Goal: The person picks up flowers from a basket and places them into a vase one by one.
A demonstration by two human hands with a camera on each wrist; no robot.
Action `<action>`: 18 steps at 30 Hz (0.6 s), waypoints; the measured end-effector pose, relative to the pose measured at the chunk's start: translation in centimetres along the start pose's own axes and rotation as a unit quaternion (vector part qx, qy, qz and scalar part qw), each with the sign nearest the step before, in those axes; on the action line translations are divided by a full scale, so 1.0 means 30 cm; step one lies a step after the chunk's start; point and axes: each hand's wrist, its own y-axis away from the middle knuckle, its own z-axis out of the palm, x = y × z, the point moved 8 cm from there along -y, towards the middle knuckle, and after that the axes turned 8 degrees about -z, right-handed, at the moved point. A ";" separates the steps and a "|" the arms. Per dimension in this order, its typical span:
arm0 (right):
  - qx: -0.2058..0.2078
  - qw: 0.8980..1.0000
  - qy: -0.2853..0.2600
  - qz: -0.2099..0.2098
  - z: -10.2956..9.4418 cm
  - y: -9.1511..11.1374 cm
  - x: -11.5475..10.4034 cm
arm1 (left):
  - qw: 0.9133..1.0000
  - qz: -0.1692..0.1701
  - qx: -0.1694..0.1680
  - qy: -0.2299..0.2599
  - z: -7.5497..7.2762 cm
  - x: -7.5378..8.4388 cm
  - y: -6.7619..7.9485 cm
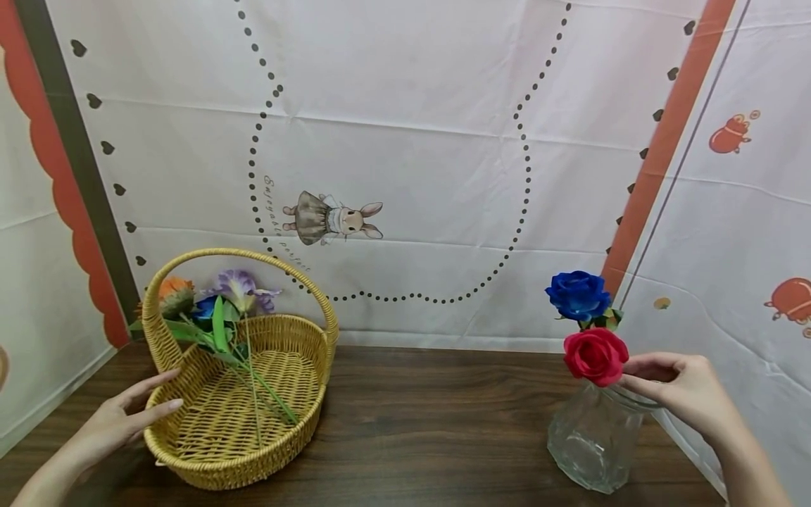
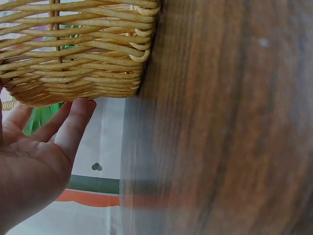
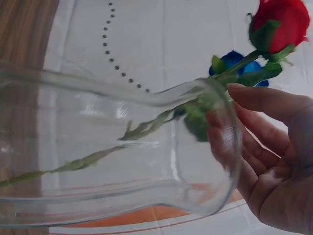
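Note:
At the left, a yellow wicker basket [image 1: 234, 465] with an arched handle stands on the table. My left hand [image 1: 120, 415] holds its left side, thumb at the rim and other fingertips against the outer weave [image 2: 88, 63]. Inside lean artificial flowers: a purple iris [image 1: 241, 289], an orange flower [image 1: 176, 287] and a blue one [image 1: 205, 308]. A clear glass vase [image 1: 592, 440] at the right contains a red rose [image 1: 595, 355] and a blue rose [image 1: 578, 296]. Around the vase's mouth, my right hand [image 1: 681, 387] has loosely bent fingers, the thumb tip beside the red rose's stem [image 3: 239, 63].
Dark wood-grain table [image 1: 437, 422] lies between basket and vase. Behind it hangs a pale printed cloth [image 1: 393, 141] with a rabbit figure, and similar cloth borders both sides.

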 end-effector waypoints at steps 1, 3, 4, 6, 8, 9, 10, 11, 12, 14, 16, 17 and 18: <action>0.004 1.000 -0.005 0.005 -0.005 0.007 -0.002 | 1.000 0.000 0.000 0.000 0.001 0.002 0.001; 0.023 1.000 -0.015 0.011 -0.021 0.019 -0.009 | 1.000 0.002 0.002 -0.004 0.000 0.006 0.003; 0.034 0.999 -0.020 0.011 -0.029 0.026 -0.014 | 1.000 0.001 0.002 -0.005 0.000 0.006 0.004; 0.056 0.998 -0.033 0.008 -0.045 0.038 -0.028 | 1.000 0.000 0.004 -0.011 -0.002 0.008 0.006; 0.072 0.996 -0.049 0.002 -0.055 0.050 -0.046 | 1.000 -0.002 0.007 -0.016 -0.004 0.009 0.007; 0.076 0.995 -0.060 -0.002 -0.056 0.056 -0.056 | 1.000 -0.003 0.008 -0.018 -0.005 0.009 0.007; 0.077 0.995 -0.071 -0.006 -0.054 0.061 -0.068 | 1.000 -0.004 0.008 -0.020 -0.006 0.009 0.006; 0.078 0.993 -0.087 -0.012 -0.051 0.065 -0.080 | 1.000 -0.006 0.008 -0.019 -0.005 0.008 0.005; 0.079 0.991 -0.106 -0.018 -0.047 0.070 -0.091 | 1.000 -0.007 0.006 -0.018 -0.004 0.008 0.005; 0.083 0.984 -0.156 -0.030 -0.038 0.077 -0.115 | 1.000 -0.006 0.005 -0.018 -0.003 0.008 0.006; 0.089 0.973 -0.207 -0.044 -0.032 0.083 -0.141 | 1.000 -0.005 0.002 -0.015 0.000 0.008 0.005; 0.091 0.967 -0.232 -0.051 -0.029 0.085 -0.154 | 1.000 -0.003 0.001 -0.013 0.001 0.008 0.005; 0.091 0.962 -0.252 -0.056 -0.026 0.087 -0.167 | 1.000 -0.001 0.002 -0.013 0.002 0.008 0.006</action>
